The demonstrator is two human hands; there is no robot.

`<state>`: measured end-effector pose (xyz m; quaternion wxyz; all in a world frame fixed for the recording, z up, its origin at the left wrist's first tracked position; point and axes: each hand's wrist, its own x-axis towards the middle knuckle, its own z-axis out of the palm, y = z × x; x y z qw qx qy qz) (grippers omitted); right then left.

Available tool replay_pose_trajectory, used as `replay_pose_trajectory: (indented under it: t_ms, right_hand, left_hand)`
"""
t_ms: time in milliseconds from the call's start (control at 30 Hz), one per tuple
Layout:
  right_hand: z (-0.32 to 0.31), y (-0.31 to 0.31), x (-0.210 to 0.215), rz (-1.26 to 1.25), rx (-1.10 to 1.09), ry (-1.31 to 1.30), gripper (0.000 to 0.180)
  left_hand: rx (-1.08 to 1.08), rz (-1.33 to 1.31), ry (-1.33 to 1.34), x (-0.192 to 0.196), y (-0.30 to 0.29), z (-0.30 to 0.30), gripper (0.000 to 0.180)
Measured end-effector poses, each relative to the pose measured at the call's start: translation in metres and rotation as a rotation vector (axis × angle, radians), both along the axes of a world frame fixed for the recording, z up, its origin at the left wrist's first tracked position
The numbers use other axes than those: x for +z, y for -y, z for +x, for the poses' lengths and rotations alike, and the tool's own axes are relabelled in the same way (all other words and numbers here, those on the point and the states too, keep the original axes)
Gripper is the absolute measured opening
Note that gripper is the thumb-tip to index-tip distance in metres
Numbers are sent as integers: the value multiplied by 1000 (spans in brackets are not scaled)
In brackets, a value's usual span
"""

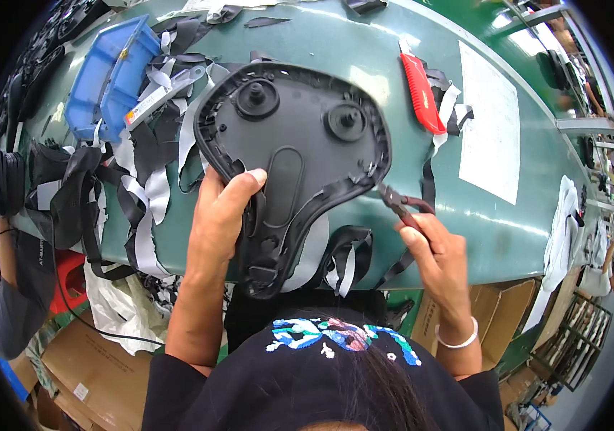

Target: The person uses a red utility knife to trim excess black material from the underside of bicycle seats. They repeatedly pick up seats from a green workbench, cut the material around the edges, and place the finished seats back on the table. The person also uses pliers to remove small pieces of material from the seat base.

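A black saddle-shaped seat point(299, 154) is held up over the green table with its underside facing me. Two round mounts with posts stand on its wide end, and black covering is folded over the rim. My left hand point(220, 215) is closed on its left edge, where the seat narrows, thumb on the inner face. Dark-handled pliers point(399, 204) are in my closed right hand point(436, 251). Their jaw tips are at the seat's right lower rim; whether they grip the covering I cannot tell.
Black and white fabric strips point(152, 187) litter the left of the table point(364, 43), near a blue bin point(111, 79) and a pale cutter point(163, 97). A red utility knife point(422, 90) and white paper point(490, 126) lie right. Another person point(16, 287) is at far left.
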<state>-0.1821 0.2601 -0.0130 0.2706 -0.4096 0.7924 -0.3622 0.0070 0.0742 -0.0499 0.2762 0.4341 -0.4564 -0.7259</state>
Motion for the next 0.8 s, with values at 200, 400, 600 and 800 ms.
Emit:
replay_pose_trajectory:
  t_ms: [200, 400, 600, 800]
  right_hand:
    - [-32, -11, 18, 158, -188, -606, 18]
    - [-50, -14, -36, 88, 175, -878, 18]
    - [-61, 1, -24, 0, 125, -864, 21]
    - [-30, 53, 14, -233, 620, -448, 17]
  left_hand:
    - [-63, -8, 4, -1, 5, 6, 46]
    - [-78, -85, 27, 1, 0, 5, 46]
    - [-117, -148, 66, 2, 2, 7, 49]
    - [-183, -222, 81, 6, 11, 5, 52]
